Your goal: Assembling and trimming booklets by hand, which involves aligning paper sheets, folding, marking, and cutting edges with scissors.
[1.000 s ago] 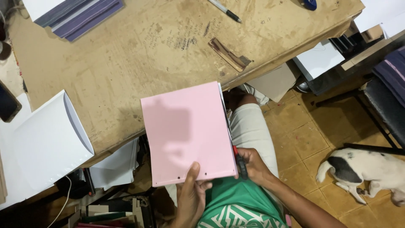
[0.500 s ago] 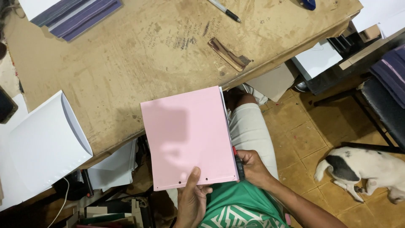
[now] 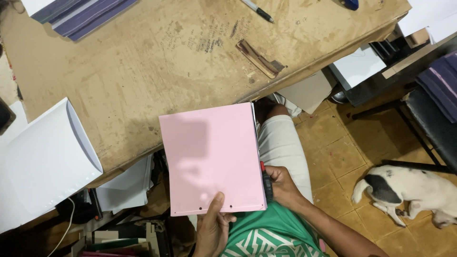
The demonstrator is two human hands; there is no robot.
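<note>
Sitting on a tiled floor [image 3: 333,157] at a worn brown table [image 3: 157,62], the person has a pink sheet stack [image 3: 212,159] over their lap, its far edge overlapping the table's edge. The left hand [image 3: 212,228] pinches its near edge, thumb on top; the right hand [image 3: 281,185] is curled round the right edge, gripping a dark tool [image 3: 266,183] there. The long axis runs roughly away from them. Farther off: comb [image 3: 259,59], pen [image 3: 257,10], purple books [image 3: 85,16], plus a white dog [image 3: 409,190].

You sit at a worn brown worktable [image 3: 143,62]. Right of the worktable, ochre floor tiles [image 3: 333,157] spread out, and a dark chair [image 3: 428,123] stands beyond them.
</note>
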